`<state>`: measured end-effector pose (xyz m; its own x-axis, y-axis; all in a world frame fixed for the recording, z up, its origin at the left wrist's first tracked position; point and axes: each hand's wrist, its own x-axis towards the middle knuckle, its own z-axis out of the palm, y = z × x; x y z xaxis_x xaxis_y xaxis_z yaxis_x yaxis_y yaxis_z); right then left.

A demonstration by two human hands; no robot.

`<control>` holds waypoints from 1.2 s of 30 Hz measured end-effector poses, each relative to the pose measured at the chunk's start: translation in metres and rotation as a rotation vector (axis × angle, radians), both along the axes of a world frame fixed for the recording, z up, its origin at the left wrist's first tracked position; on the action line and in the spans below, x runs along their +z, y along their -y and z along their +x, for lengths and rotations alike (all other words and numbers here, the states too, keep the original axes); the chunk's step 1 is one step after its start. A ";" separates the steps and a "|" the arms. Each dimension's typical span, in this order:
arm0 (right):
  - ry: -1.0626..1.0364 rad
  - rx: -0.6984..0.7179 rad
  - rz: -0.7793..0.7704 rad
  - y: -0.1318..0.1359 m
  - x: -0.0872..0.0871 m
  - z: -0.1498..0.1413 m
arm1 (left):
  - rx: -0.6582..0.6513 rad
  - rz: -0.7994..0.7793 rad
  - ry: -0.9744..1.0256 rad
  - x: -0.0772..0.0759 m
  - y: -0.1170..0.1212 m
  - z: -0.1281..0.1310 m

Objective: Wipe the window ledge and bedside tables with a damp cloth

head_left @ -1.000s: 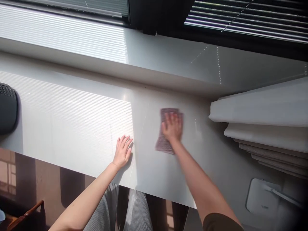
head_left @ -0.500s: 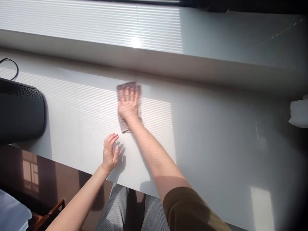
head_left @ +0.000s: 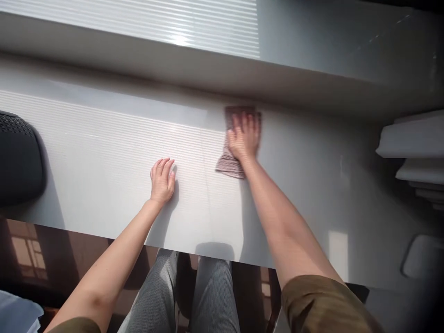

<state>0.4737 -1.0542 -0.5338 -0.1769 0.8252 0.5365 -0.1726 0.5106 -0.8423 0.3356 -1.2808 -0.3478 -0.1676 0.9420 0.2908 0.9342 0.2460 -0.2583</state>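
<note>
Over the striped trousers (head_left: 213, 296), the left hand (head_left: 161, 182) lies open on the white window sill (head_left: 104, 152) near its front edge, fingers lightly curled, holding nothing and seemingly bracing the lean forward. The right hand (head_left: 244, 136) sits further out, grip apart, fingers spread, pressing a crumpled mauve cloth (head_left: 229, 164) flat against the sill toward its back step. Toward the left end sits a black mesh-topped object (head_left: 19, 157); pale folded stacks (head_left: 412, 143) lie beyond the right end.
</note>
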 end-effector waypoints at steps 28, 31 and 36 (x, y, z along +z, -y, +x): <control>0.904 -0.227 -0.817 0.226 -0.201 0.147 | -0.062 0.013 0.230 -0.048 0.127 0.067; 0.871 -0.274 -0.913 0.292 -0.178 0.124 | -0.023 0.007 0.284 -0.047 0.148 0.057; 0.573 -0.038 -0.604 0.362 -0.012 -0.005 | 0.040 -0.006 0.287 -0.007 0.190 0.021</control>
